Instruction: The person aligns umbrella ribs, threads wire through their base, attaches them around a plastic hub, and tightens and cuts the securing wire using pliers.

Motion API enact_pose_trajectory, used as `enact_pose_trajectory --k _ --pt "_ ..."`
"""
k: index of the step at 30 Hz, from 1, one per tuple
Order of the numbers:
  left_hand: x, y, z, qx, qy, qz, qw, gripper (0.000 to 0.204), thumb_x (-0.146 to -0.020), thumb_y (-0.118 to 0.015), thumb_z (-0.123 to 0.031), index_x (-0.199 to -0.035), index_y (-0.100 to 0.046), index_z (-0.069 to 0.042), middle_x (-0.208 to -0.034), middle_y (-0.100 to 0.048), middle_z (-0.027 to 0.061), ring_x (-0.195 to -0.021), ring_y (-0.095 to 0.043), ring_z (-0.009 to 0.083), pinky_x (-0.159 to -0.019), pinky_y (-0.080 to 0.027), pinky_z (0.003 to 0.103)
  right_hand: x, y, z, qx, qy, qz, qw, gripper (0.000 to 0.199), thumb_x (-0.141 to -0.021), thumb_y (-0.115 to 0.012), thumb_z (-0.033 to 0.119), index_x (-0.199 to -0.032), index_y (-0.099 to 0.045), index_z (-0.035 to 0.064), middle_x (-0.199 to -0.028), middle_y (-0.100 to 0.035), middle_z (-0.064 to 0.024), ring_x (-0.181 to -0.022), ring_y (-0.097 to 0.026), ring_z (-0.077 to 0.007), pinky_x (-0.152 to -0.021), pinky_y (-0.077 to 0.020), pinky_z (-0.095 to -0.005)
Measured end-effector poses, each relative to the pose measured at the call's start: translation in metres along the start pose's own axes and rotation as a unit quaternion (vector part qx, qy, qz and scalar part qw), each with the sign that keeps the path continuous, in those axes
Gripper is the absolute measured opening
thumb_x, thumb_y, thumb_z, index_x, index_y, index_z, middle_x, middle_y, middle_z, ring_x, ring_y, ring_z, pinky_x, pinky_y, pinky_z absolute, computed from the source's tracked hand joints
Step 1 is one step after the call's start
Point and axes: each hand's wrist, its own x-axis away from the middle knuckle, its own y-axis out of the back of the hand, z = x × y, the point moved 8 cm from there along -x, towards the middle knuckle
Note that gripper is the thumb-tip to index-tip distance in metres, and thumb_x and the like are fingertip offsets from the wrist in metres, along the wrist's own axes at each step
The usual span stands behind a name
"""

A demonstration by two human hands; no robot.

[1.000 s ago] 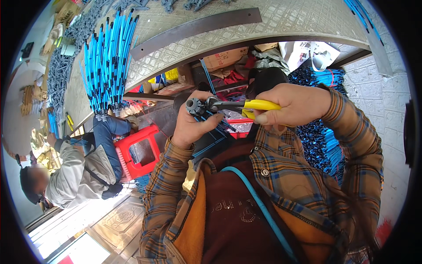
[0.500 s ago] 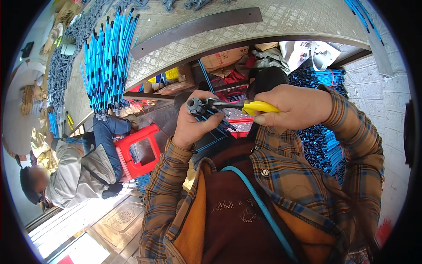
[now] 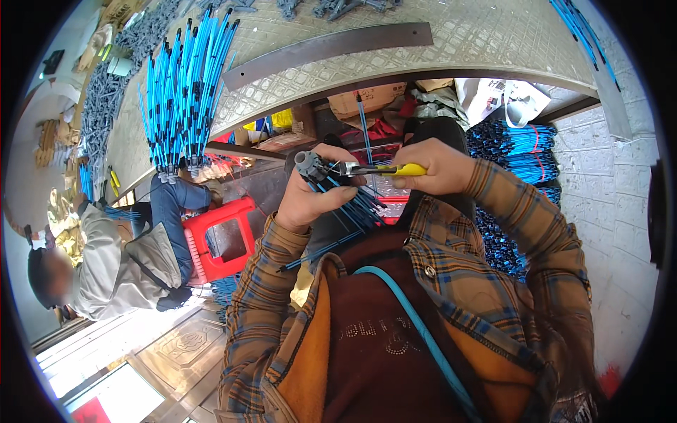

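Note:
My left hand [image 3: 314,197] is closed around a small bundle of thin blue rods [image 3: 352,208] that ends in a grey plastic fitting [image 3: 308,164] at its top. My right hand [image 3: 437,166] grips yellow-handled pliers [image 3: 384,170], whose metal jaws reach left to the grey fitting. Both hands are raised close in front of my chest, above my brown apron and plaid sleeves.
A metal workbench [image 3: 338,77] carries a long flat steel bar [image 3: 324,51] and a fan of blue rods [image 3: 185,99] with grey ends. More blue rod bundles [image 3: 518,151] lie at right. Another person [image 3: 113,261] sits at left by a red plastic stool [image 3: 220,236].
Both hands have stayed raised together with the pliers at the fitting; the view has shifted only slightly.

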Motion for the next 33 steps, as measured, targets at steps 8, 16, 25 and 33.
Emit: enact_pose_trajectory --k 8,16,25,33 --pt "-0.006 -0.003 -0.002 -0.034 0.019 -0.018 0.999 0.04 -0.069 -0.066 0.003 -0.106 -0.052 -0.002 -0.088 -0.059 0.0039 -0.085 -0.058 0.0116 -0.076 -0.047 0.026 0.005 0.031 0.029 0.049 -0.038 0.055 0.997 0.025 -0.08 -0.066 0.024 -0.091 -0.06 0.0018 -0.081 -0.059 -0.012 -0.074 -0.058 -0.0257 -0.068 -0.0458 -0.0324" --pt "-0.006 -0.005 0.0 -0.062 0.031 -0.014 0.997 0.038 -0.068 -0.067 0.003 -0.104 -0.054 -0.003 -0.088 -0.059 0.0036 -0.083 -0.057 0.0102 -0.075 -0.046 0.025 0.006 0.043 0.05 0.149 -0.087 0.103 0.98 0.029 -0.081 -0.062 0.031 -0.089 -0.06 0.0024 -0.08 -0.058 -0.0129 -0.075 -0.057 -0.0289 -0.067 -0.0458 -0.0348" --pt "-0.004 -0.008 0.001 -0.062 0.045 -0.017 0.997 0.037 -0.068 -0.067 0.002 -0.103 -0.054 -0.003 -0.088 -0.059 0.0031 -0.082 -0.057 0.0096 -0.075 -0.046 0.025 0.009 0.043 0.059 0.155 -0.11 0.13 0.973 0.033 -0.083 -0.059 0.036 -0.086 -0.059 0.0029 -0.072 -0.055 -0.013 -0.067 -0.056 -0.0298 -0.061 -0.0445 -0.0365" --pt "-0.007 -0.002 -0.007 -0.078 -0.011 -0.029 0.997 0.033 -0.07 -0.068 0.001 -0.099 -0.054 -0.004 -0.087 -0.058 0.0007 -0.079 -0.055 0.0073 -0.072 -0.045 0.023 0.021 0.017 0.044 -0.111 -0.257 0.136 0.95 0.031 -0.087 -0.055 0.033 -0.087 -0.059 0.0026 -0.071 -0.06 -0.0048 -0.062 -0.057 -0.0131 -0.058 -0.046 -0.0278"
